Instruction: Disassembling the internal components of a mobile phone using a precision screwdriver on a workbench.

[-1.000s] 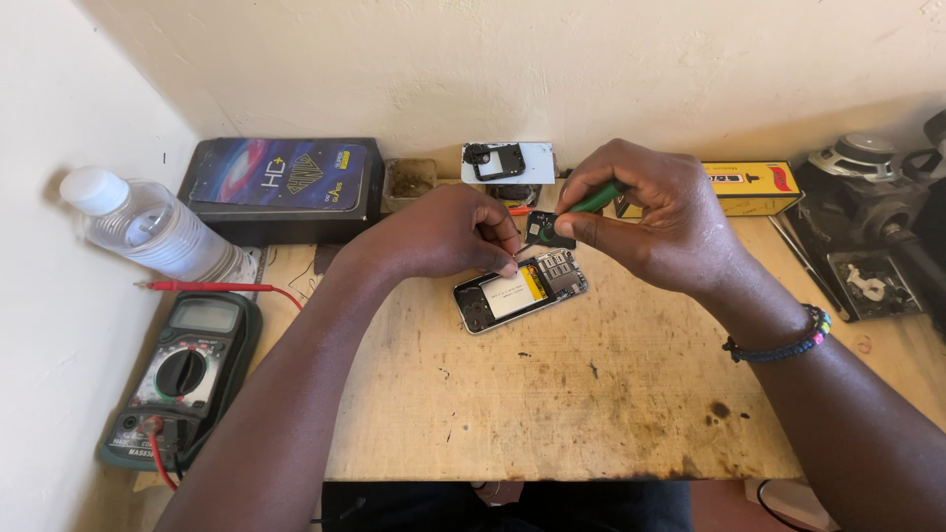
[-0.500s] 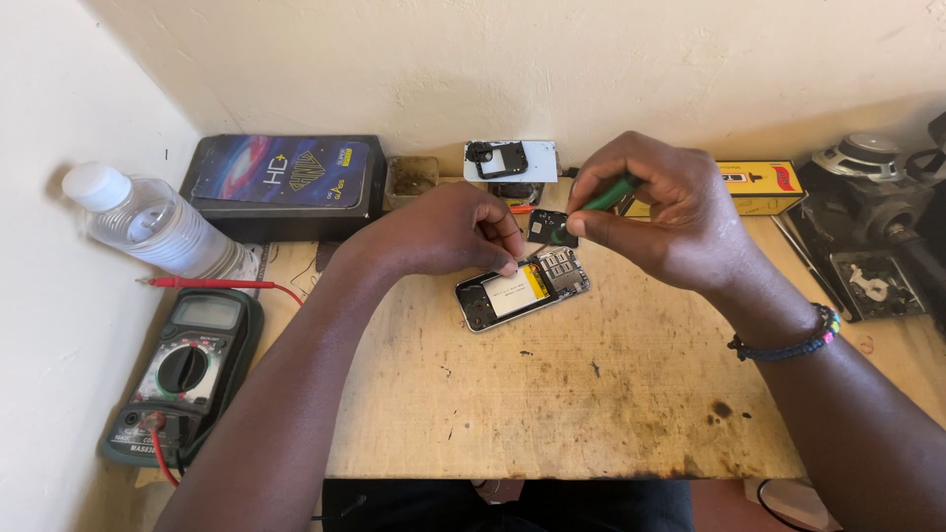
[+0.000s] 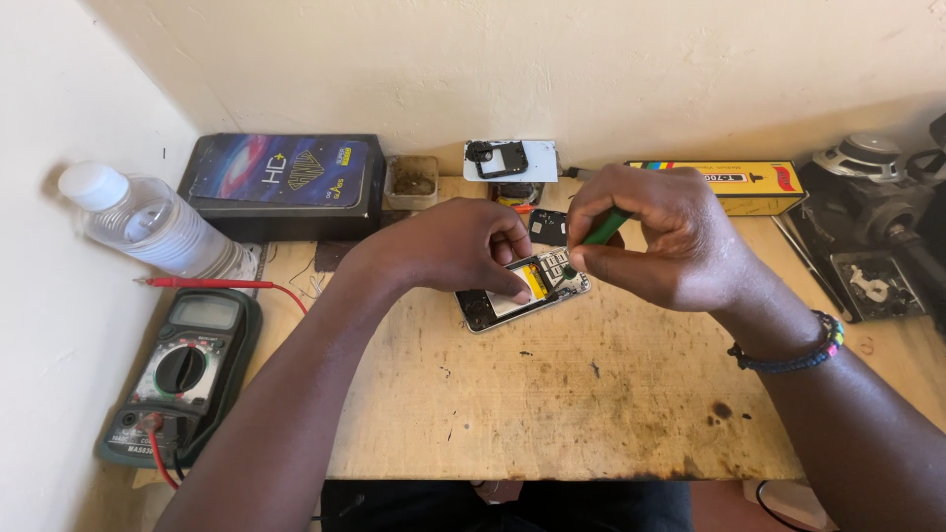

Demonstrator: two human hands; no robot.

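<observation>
An opened phone [image 3: 493, 307] with a yellow battery lies on the wooden table, back side up. My left hand [image 3: 453, 246] rests on it, fingertips pinning its middle. My right hand [image 3: 670, 246] is closed around a green-handled screwdriver [image 3: 603, 227], whose tip points down at the phone's upper right end. A small black part [image 3: 545, 227] lies on the table just behind the phone, between my hands.
A white phone back cover [image 3: 512, 158] leans at the wall, beside a small tray [image 3: 414, 180] and a dark box [image 3: 281, 177]. A water bottle [image 3: 148, 222], a multimeter [image 3: 182, 369] and its red probe [image 3: 197, 283] lie left. A yellow box [image 3: 739, 182] and black speaker parts [image 3: 867, 227] are right.
My left hand let go of the small black part it held up near the tool and came down onto the phone. My right hand lowered the screwdriver tip to the phone.
</observation>
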